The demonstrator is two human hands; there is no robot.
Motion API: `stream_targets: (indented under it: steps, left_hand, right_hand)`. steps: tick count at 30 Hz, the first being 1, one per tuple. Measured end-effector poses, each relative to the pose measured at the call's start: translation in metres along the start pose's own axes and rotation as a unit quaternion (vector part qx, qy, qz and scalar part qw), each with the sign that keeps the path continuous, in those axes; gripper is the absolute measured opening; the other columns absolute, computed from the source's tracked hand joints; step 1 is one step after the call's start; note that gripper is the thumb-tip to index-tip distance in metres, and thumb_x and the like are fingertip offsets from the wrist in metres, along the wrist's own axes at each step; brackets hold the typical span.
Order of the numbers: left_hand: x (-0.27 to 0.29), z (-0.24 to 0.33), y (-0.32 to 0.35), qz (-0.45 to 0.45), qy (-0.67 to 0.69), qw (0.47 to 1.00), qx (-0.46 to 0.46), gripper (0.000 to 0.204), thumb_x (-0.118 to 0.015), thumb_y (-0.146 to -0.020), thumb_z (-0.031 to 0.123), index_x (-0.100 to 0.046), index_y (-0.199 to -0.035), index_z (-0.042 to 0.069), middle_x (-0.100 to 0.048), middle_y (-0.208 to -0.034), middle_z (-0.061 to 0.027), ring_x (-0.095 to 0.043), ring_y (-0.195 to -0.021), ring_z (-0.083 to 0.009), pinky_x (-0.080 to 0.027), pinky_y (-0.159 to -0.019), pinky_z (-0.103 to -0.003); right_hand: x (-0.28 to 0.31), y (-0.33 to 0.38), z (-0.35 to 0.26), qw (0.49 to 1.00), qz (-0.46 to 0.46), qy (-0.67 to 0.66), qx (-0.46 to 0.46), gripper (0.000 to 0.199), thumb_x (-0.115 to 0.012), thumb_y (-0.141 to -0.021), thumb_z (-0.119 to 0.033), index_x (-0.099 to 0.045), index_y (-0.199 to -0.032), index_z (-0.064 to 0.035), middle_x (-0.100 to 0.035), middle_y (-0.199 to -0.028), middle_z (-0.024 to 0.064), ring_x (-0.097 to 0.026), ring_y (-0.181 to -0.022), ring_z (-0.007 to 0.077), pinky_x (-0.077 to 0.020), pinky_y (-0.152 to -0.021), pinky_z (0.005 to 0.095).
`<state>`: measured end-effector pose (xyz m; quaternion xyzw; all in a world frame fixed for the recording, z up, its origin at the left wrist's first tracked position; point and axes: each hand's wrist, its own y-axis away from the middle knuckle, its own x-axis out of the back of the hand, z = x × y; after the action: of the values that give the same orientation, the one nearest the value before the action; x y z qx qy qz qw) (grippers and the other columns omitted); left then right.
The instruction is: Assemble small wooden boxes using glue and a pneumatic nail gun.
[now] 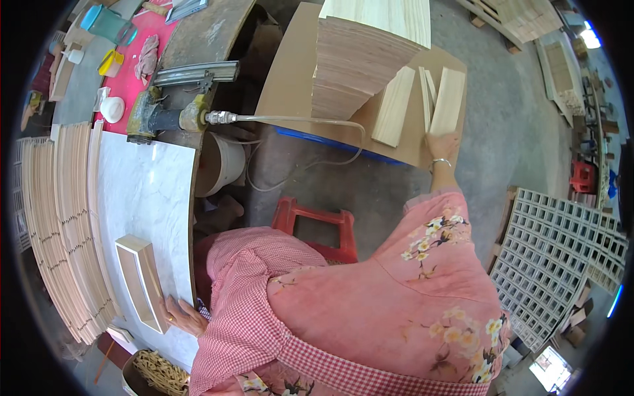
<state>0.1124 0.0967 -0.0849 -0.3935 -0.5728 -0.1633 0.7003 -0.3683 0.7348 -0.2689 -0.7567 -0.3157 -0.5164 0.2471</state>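
Wooden frame (151, 280) sits joined near the counter's (165, 178) right edge, my left grip (185, 317) loosely touching; right grip (444, 145) seemingly clamps an unattached board (448, 99).

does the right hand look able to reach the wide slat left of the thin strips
Probably yes: only bare brown board lies between the right hand and the near end of the wide slat.

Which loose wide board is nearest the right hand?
The right board: its near end meets the right hand; the left board lies apart, beyond the thin strips.
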Motion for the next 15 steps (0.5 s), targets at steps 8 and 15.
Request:
stream_targets:
  steps: [8,15]
  left_hand:
    - [0.004,0.008,-0.002,-0.028,-0.003,0.999,0.021,0.037,-0.045,-0.107,0.030,-0.057,-0.135,0.009,-0.048,-0.146,-0.0146,-0.045,-0.134,-0.0340,-0.034,-0.113,-0.047]
    - [0.004,0.009,-0.001,-0.037,-0.013,0.999,0.029,0.037,-0.045,-0.107,0.030,-0.057,-0.135,0.009,-0.046,-0.147,-0.0143,-0.044,-0.135,-0.0341,-0.035,-0.114,-0.046]
  right_hand:
    - [0.010,-0.005,0.037,0.995,-0.103,-0.007,0.014,0.079,-0.091,-0.064,-0.034,-0.054,-0.118,0.0102,-0.065,-0.111,0.0280,-0.067,-0.102,0.0420,-0.0542,-0.092,0.0449]
    - [0.013,-0.014,0.030,0.984,-0.150,-0.089,-0.023,0.076,-0.092,-0.065,-0.026,-0.055,-0.121,0.0099,-0.067,-0.109,0.0285,-0.068,-0.100,0.0445,-0.0550,-0.091,0.0449]
